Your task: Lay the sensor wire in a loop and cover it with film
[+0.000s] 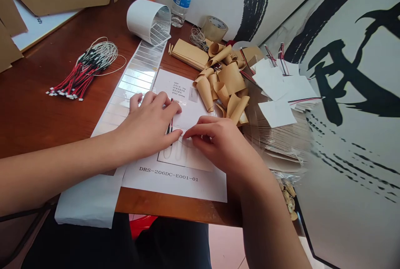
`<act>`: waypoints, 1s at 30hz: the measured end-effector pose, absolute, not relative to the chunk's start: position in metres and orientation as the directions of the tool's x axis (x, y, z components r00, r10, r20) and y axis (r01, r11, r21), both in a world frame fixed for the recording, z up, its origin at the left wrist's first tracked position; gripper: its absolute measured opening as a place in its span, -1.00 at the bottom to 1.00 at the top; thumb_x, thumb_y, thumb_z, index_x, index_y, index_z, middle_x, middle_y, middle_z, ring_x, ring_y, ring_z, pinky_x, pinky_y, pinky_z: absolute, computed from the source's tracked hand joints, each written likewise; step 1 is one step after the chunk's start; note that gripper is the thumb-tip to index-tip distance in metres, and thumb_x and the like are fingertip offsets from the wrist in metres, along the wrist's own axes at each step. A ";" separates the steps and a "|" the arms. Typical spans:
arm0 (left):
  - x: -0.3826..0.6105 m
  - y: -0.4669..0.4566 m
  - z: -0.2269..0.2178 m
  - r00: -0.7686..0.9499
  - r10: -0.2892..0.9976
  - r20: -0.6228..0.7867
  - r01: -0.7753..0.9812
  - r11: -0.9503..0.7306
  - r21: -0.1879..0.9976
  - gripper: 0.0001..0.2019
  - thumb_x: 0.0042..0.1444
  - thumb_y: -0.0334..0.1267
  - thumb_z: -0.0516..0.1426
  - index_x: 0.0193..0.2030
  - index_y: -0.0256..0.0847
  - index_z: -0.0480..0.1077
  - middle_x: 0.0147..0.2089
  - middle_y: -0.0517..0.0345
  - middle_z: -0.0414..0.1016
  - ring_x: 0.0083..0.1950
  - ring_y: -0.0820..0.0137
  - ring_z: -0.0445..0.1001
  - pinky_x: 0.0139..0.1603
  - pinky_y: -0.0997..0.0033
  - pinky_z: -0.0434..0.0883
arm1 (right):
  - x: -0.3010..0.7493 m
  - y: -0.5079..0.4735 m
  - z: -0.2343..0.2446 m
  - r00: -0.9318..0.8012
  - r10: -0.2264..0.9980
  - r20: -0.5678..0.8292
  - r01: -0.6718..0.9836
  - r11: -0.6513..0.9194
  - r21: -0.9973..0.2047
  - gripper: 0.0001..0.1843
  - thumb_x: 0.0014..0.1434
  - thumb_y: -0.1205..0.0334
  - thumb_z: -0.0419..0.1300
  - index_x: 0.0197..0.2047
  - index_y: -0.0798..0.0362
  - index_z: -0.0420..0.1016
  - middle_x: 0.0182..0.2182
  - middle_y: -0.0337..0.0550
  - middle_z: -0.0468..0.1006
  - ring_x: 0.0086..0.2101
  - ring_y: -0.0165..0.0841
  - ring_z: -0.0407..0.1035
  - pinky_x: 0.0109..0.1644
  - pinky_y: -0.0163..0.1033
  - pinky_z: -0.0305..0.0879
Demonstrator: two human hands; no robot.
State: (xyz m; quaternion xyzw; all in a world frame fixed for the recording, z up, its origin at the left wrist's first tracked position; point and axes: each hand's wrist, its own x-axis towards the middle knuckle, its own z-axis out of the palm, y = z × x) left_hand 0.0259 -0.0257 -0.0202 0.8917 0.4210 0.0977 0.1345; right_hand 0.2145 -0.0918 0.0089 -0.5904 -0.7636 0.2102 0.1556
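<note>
My left hand [150, 121] lies over a printed white sheet [175, 183], with its fingers spread and touching the surface. Between its index finger and thumb runs a short cable with red and black wires [170, 126], whose pale looped end [168, 152] rests on the sheet's outlined area. To the right, my right hand [218, 138] is closed, thumb and fingers pressed together near the tip of my left thumb. What those fingertips hold, if anything, is too small to make out. Under my left wrist passes a strip of clear labels [134, 79] on white backing.
The label roll [139, 21] stands at the back, beside a water bottle [183, 0]. A bundle of wired cables [89, 69] lies left. Curled brown paper pieces [204, 92], a tape roll [215, 28] and stacked white cards [275, 83] crowd the right side near the wall.
</note>
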 end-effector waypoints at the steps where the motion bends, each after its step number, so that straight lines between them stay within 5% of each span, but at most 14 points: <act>1: 0.026 -0.026 -0.020 0.629 0.775 0.062 0.722 -0.612 0.322 -0.54 0.28 0.02 0.13 0.23 -0.12 0.45 0.19 -0.12 0.40 0.28 -0.09 0.28 0.40 -0.30 0.05 | 0.214 -0.092 0.009 -0.254 0.967 -0.007 0.836 0.216 -0.505 -0.64 0.21 0.55 0.15 -0.20 0.08 0.78 -0.35 -0.12 0.60 -0.35 -0.36 0.44 -0.20 -0.24 0.29; 14: 0.026 -0.025 -0.021 0.636 0.769 0.060 0.721 -0.621 0.308 -0.56 0.31 0.02 0.13 0.23 -0.12 0.44 0.19 -0.10 0.39 0.28 -0.10 0.29 0.38 -0.29 0.09 | 0.209 -0.091 0.012 -0.171 0.979 -0.115 0.862 0.092 -0.498 -0.67 0.20 0.57 0.18 -0.23 0.10 0.77 -0.35 -0.14 0.60 -0.36 -0.39 0.41 -0.21 -0.26 0.26; 30: 0.026 -0.028 -0.019 0.637 0.770 0.045 0.732 -0.621 0.279 -0.55 0.32 0.00 0.13 0.25 -0.12 0.44 0.22 -0.13 0.38 0.30 -0.11 0.28 0.39 -0.32 0.08 | 0.210 -0.094 0.013 -0.207 0.971 -0.115 0.863 0.126 -0.490 -0.70 0.25 0.51 0.12 -0.22 0.10 0.69 -0.29 -0.12 0.64 -0.31 -0.35 0.46 -0.20 -0.25 0.29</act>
